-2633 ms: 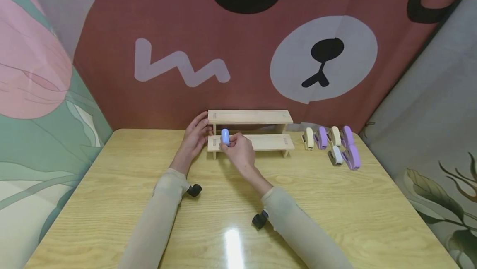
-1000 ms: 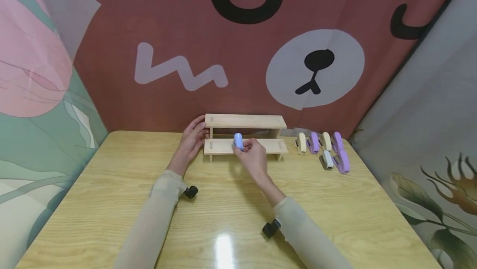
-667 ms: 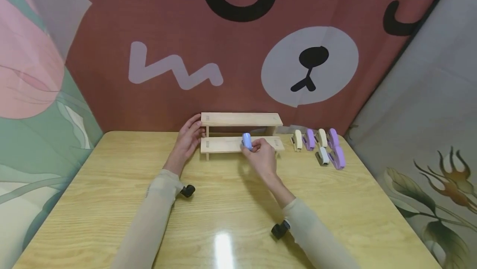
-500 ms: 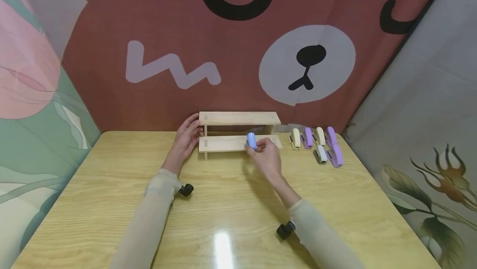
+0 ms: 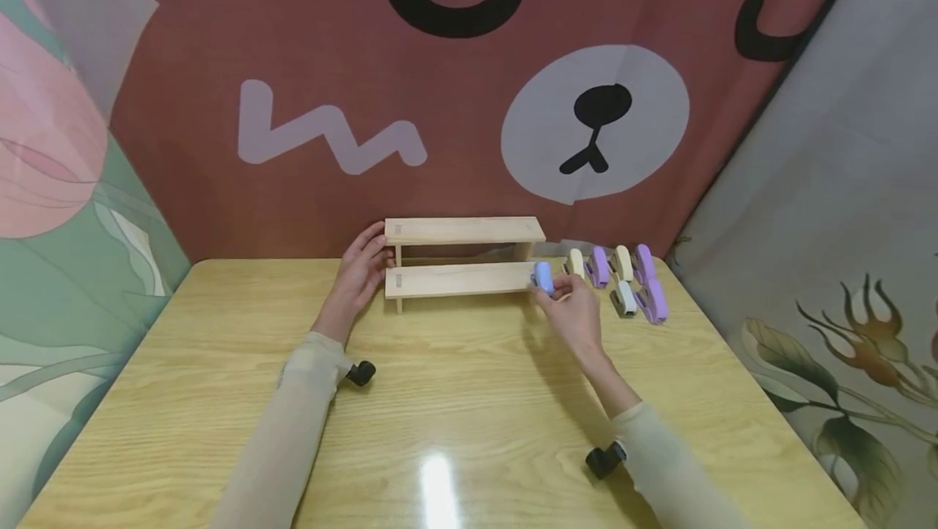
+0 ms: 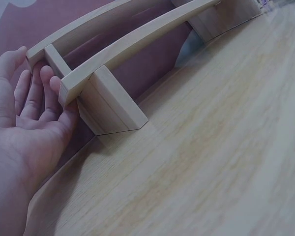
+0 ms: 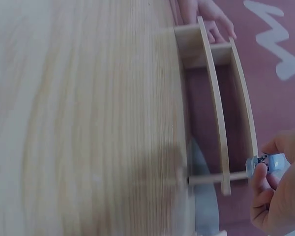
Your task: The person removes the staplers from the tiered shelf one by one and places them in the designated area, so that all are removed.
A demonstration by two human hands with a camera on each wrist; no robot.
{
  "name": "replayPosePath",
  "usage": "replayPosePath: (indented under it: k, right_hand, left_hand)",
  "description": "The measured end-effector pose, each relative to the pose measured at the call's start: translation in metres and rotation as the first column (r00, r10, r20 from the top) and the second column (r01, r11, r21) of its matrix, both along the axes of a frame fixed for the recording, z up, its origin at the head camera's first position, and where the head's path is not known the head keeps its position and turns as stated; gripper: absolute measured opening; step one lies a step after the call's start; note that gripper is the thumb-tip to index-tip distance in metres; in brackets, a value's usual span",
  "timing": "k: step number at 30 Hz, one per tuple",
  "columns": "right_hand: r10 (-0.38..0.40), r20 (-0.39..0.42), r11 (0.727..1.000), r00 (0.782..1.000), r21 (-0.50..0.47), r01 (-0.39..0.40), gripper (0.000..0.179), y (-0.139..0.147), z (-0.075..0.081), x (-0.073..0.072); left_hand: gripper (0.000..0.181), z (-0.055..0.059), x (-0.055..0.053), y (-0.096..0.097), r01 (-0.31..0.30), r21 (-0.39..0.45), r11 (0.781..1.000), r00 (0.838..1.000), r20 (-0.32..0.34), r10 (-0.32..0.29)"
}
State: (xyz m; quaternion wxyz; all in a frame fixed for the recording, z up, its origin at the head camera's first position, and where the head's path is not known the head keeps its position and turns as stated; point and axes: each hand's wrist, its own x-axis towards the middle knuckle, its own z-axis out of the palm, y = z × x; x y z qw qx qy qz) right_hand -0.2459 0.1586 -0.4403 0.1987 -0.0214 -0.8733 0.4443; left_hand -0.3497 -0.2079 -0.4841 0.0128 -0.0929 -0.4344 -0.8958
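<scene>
A light wooden two-tier stand (image 5: 462,278) stands against the back of the table. At its left end, my left hand (image 5: 357,270) holds the end of the stand, some fingertips near the upper board and others between the boards in the left wrist view. At the right end of the lower board, my right hand (image 5: 575,313) pinches a small blue stapler (image 5: 542,277) between thumb and fingers. The right wrist view shows this blue stapler (image 7: 269,163) close to a board edge; whether it touches the wood, I cannot tell.
Just right of the stand are several similar small staplers: cream ones (image 5: 623,263), purple ones (image 5: 654,301) and a white one (image 5: 624,299). A patterned curtain (image 5: 322,187) hangs directly behind the wooden table (image 5: 469,399).
My right hand has carried the blue stapler rightward along the lower board, from its left part to its right end. My left hand has stayed at the stand's left end. The view has shifted slightly.
</scene>
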Motion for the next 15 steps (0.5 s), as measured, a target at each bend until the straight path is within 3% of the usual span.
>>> replayPosePath:
  k: [6, 15]
  right_hand:
    - [-0.035, -0.006, 0.998, 0.999, 0.052, 0.035, 0.033, 0.03, -0.002, -0.001]
    - [-0.082, 0.029, 0.992, 0.996, 0.1, 0.079, 0.032, 0.073, -0.019, -0.003]
  left_hand:
    - [0.046, 0.0, 0.0, -0.003, 0.004, 0.018, 1.0, 1.0, -0.001, -0.004]
    - [0.047, -0.001, -0.001, -0.003, 0.009, -0.005, 1.0, 1.0, -0.003, -0.009]
